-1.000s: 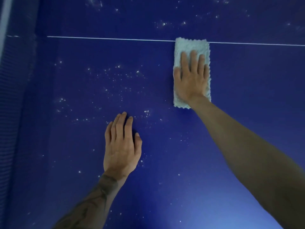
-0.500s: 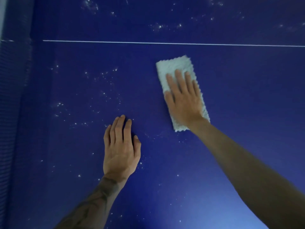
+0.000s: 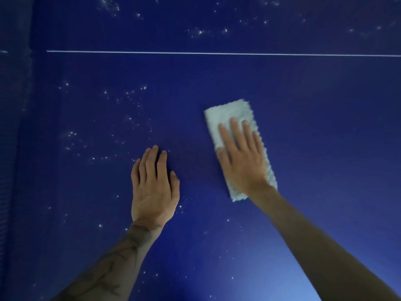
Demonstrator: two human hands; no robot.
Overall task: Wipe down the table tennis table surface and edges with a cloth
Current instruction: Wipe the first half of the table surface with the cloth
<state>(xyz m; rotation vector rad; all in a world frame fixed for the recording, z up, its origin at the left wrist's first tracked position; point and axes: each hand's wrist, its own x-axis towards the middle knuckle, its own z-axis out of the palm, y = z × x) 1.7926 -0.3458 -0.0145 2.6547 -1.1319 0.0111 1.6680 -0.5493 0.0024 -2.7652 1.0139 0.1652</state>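
right grip (image 3: 243, 164), fingers straight, presses the cloth (image 3: 227, 112) at frame centre; left grip (image 3: 153, 187) lies flat and empty on the worktop (image 3: 325, 148).

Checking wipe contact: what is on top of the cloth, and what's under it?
The right hand lies flat on the cloth, fingers straight, covering most of it. Beneath is the blue table; any specks under the cloth are hidden.

A dark mesh net (image 3: 13, 148) runs from near to far down the left side. A thin white line (image 3: 217, 53) crosses left to right at the far side, ending near the net. White specks (image 3: 130, 118) lie scattered left of centre, and more lie beyond the line.
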